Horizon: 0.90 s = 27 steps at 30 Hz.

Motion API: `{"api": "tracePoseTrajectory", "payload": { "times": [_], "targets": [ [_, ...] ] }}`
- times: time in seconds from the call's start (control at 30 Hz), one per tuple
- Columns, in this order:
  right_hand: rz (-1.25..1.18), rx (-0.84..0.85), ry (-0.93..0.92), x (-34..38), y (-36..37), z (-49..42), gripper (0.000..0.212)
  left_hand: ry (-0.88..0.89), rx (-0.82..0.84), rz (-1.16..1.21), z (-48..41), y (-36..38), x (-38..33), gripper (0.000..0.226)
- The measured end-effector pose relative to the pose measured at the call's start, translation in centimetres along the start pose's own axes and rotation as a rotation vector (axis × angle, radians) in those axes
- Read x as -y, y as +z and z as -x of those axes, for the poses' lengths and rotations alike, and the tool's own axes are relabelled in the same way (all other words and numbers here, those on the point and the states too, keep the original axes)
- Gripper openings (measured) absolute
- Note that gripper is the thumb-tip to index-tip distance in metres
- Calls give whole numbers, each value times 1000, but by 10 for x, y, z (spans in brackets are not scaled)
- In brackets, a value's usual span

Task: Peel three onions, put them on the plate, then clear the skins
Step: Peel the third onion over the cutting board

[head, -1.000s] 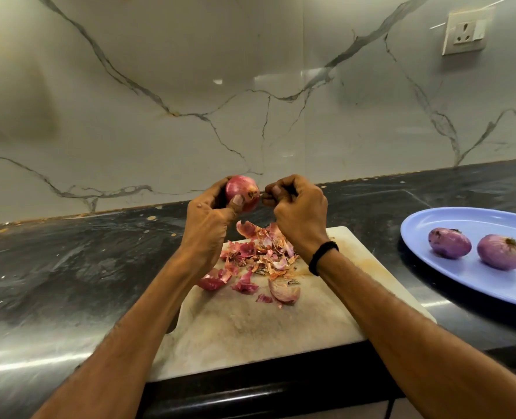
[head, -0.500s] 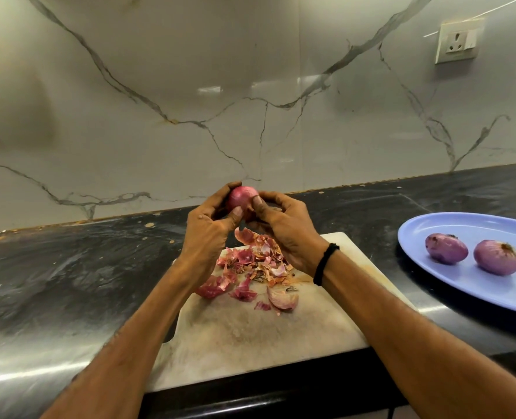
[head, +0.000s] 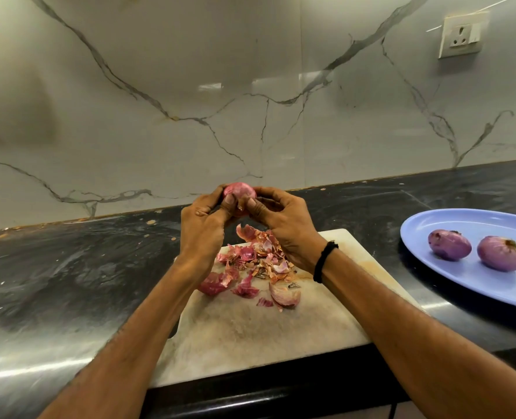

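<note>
Peeling 3rd onion | L hand + R hand both clamped on it | next: strip last skin, move to plate

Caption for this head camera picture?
Left hand and right hand peel an onion; two peeled onions sit on the plate.

Head view — looking forward and down, close over counter.

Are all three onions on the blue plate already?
No, only two onions lie on the plate; the left hand and right hand hold the third onion above the cutting board.
</note>
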State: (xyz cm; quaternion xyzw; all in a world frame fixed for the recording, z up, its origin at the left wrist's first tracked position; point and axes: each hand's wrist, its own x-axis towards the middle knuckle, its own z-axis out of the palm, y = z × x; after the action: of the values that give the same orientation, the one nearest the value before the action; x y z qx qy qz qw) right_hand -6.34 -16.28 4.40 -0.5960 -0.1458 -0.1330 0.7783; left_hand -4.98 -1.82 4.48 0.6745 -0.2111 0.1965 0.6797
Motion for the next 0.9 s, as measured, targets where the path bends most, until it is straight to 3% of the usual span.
{"api": "tracePoseTrajectory", "payload": {
  "times": [0.57, 0.9],
  "targets": [
    [-10, 62, 49, -5, 5, 5, 30, 179, -215, -377, 3, 7, 2, 20],
    [-69, 86, 90, -5, 8, 5, 38, 300, -287, -493, 6, 10, 2, 18]
  ]
}}
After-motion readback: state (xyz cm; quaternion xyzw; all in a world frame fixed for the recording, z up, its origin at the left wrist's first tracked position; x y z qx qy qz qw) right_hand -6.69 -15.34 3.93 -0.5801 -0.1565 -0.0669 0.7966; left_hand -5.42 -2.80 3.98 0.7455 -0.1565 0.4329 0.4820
